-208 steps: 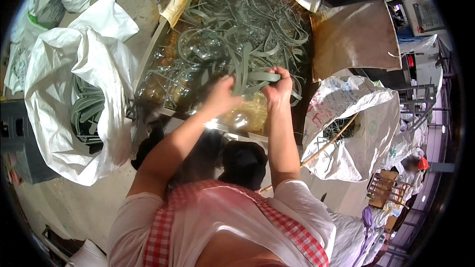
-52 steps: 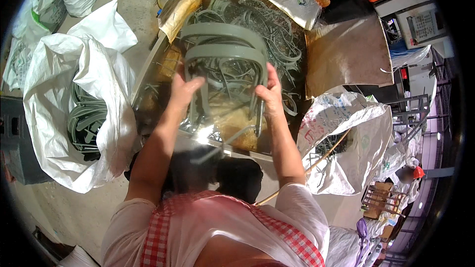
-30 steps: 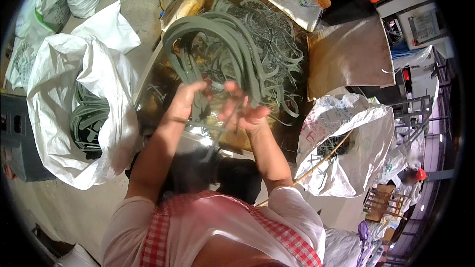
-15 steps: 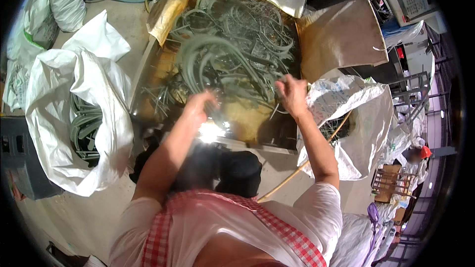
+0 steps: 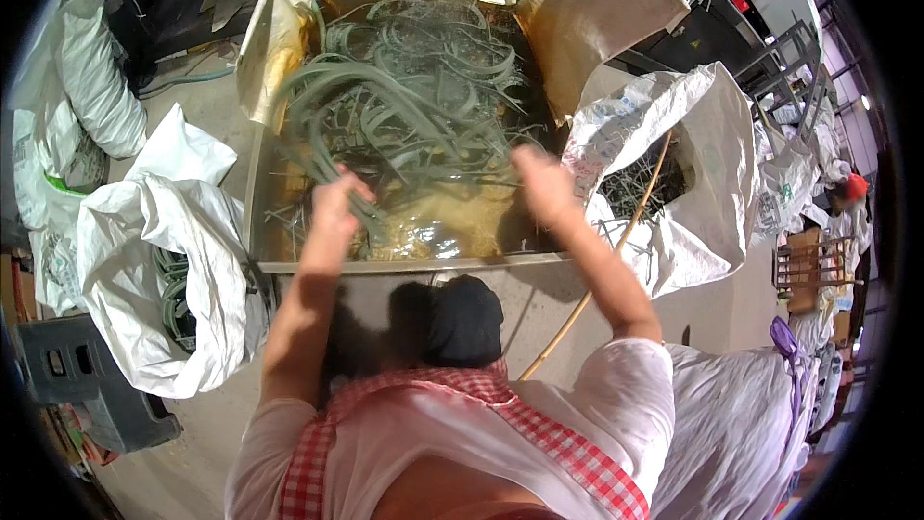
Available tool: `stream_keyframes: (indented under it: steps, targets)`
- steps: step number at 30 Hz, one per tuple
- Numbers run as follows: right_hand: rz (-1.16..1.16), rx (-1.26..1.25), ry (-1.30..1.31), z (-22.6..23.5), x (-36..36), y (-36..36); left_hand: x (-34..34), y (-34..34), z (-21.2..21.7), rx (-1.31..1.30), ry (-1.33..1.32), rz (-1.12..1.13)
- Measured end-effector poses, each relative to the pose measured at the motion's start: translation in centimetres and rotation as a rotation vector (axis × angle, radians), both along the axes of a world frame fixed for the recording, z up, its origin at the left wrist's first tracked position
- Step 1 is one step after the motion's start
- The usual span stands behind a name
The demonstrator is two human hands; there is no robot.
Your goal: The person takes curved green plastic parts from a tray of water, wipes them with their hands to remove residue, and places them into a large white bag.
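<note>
The left hand [image 5: 337,204] has its grip curled shut around a bundle of grey-green straps [image 5: 332,125]; the fingers wrap the lower end of the bundle, and the straps fan upward and to the left from the fist in long curved loops. The right hand [image 5: 541,183] hangs above the near right part of the tabletop [image 5: 404,265], blurred; its grip looks loosely spread with nothing in it, though the blur keeps the fingers from being told apart for certain. It touches no strap that can be made out.

The held bundle rises from the near left area of the tabletop toward the far left corner. The rest of the strap pile [image 5: 433,67] lies tangled across the middle and far half of the tabletop, between and beyond the 2 hands. The near strip of the tabletop shows glossy yellowish sheeting [image 5: 452,226].

A white sack [image 5: 144,279] stands open off the tabletop's left edge with coiled straps inside it. Another white sack [image 5: 693,154] gapes off the right edge, also holding straps, and a thin pale stick [image 5: 597,279] leans across its mouth toward the near right corner.
</note>
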State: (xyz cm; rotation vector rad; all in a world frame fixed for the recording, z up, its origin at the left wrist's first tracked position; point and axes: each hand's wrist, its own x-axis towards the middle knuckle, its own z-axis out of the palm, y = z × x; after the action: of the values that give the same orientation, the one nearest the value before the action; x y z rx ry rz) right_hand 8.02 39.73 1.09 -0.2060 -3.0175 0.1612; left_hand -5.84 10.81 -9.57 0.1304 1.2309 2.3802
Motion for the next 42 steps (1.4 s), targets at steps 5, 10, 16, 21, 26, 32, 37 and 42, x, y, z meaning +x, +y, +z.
stream_keyframes:
  steps: [5, 10, 16, 21, 26, 32, 37, 42]
  targets:
    - [-0.002, 0.165, 1.098, 2.5, -1.1, 10.0, 14.7, 8.2, 10.2, 0.257, -0.642, -0.569]
    - [-0.127, -1.048, 1.301, 3.1, 3.5, 14.6, 22.1, 12.3, 13.3, 0.371, -0.828, -0.481]
    - [0.168, -0.372, 1.273, 4.3, -0.7, 18.2, 22.9, 11.7, 14.6, 0.399, -0.805, -0.784]
    - [0.307, 0.029, 0.542, -1.5, 1.7, 11.8, 9.3, 4.8, 16.6, -0.194, -0.166, 0.000]
    - [0.314, -0.498, 0.258, 3.7, 3.3, -2.9, 2.6, 0.6, 18.5, -0.090, 0.012, 0.126]
    - [0.141, -0.039, 0.487, 6.6, 3.1, 0.5, 4.2, 5.9, 14.7, -0.092, -0.409, -0.029]
    - [-0.208, -1.006, 0.437, 4.4, 4.1, 2.9, 4.7, 8.7, 9.4, -0.034, -0.257, 0.087]
    - [-0.036, -1.549, -0.411, -0.2, 8.2, 3.7, 1.3, 5.9, 16.5, -0.802, 1.158, -0.152]
